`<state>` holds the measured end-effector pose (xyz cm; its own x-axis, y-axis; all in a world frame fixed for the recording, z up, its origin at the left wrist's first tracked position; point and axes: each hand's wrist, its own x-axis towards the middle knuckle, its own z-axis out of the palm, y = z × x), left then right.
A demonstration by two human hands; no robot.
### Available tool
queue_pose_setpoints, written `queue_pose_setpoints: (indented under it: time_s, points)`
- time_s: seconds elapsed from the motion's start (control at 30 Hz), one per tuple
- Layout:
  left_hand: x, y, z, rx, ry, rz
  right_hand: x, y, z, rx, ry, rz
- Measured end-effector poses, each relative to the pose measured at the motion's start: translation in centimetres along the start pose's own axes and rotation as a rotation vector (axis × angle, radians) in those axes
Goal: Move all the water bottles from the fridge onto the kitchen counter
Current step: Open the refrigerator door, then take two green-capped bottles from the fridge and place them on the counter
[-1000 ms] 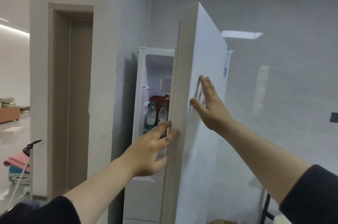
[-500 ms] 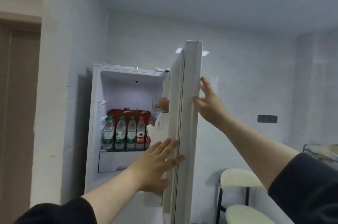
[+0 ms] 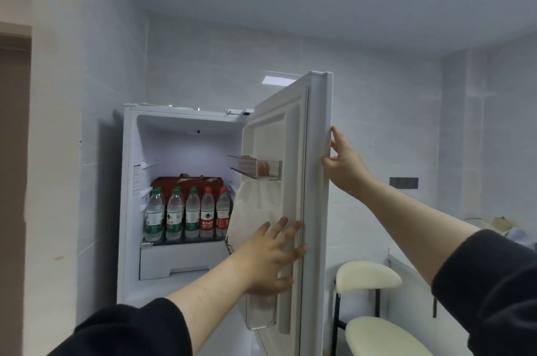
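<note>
The white fridge (image 3: 129, 210) stands open, its door (image 3: 315, 181) swung out to the right. Several clear water bottles (image 3: 186, 215) stand in a row on a shelf inside, some with green caps and labels, two with red. My left hand (image 3: 271, 257) lies flat with straight fingers against the inner side of the door. Higher up, my right hand (image 3: 341, 165) presses on the door's outer face, fingers straight along its edge. Neither hand holds a bottle.
A red box (image 3: 189, 183) sits behind the bottles. The door carries a clear tray (image 3: 257, 168), a white bag (image 3: 255, 210) and a lower bin (image 3: 261, 313). Two cream stools (image 3: 369, 274) stand right of the fridge. A wall (image 3: 72, 152) flanks it on the left.
The door has swung from nearly closed to wide open, and the row of bottles has come into view. Both hands stayed on the door; the view shifted left.
</note>
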<state>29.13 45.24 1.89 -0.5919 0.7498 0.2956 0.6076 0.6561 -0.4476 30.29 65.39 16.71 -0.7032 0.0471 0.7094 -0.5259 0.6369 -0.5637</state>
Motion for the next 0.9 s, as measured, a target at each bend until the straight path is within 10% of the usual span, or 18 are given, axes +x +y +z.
queue_pose_setpoints:
  time_s: [0.33, 0.9]
  points:
    - [-12.0, -14.3, -12.1, -0.280, 0.791, -0.490, -2.7, -6.9, 4.1, -0.362, 0.243, -0.552]
    - [-17.5, -32.9, 2.6, -0.382, 0.927, -0.618, 3.8, -6.6, 34.5, 0.081, 0.130, -0.404]
